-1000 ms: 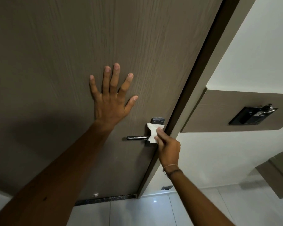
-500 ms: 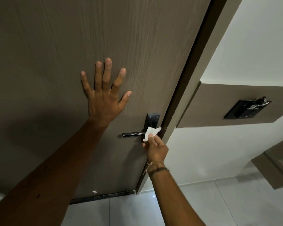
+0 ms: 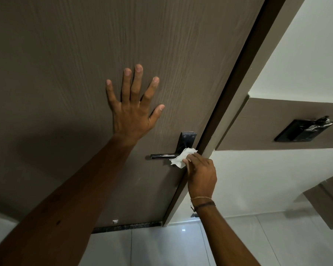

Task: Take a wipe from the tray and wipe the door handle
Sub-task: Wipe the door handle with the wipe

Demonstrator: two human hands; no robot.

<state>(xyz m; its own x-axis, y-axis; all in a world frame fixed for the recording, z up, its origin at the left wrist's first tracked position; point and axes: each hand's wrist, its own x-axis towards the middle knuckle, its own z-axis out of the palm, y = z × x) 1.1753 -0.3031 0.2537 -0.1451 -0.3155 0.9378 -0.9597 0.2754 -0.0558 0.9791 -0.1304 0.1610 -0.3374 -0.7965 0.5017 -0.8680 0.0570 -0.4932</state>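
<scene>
A dark metal door handle [image 3: 162, 155] with its lever pointing left sits on the brown wood-grain door [image 3: 65, 64], under a dark backplate [image 3: 187, 140]. My right hand [image 3: 200, 176] pinches a crumpled white wipe [image 3: 182, 158] and presses it on the handle's root, where lever and plate meet. My left hand [image 3: 133, 104] lies flat on the door above and left of the handle, fingers spread, holding nothing. The tray is not in view.
The door's dark edge and frame [image 3: 227, 104] run diagonally just right of the handle. On the white wall to the right, a brown panel carries a black switch plate [image 3: 304, 130]. Glossy white floor tiles [image 3: 161, 246] lie below, and another brown panel [image 3: 327, 204] stands at far right.
The wipe went from covering the backplate down to the lever's root and stays there. My right hand shifted slightly right. The left hand stays flat on the door.
</scene>
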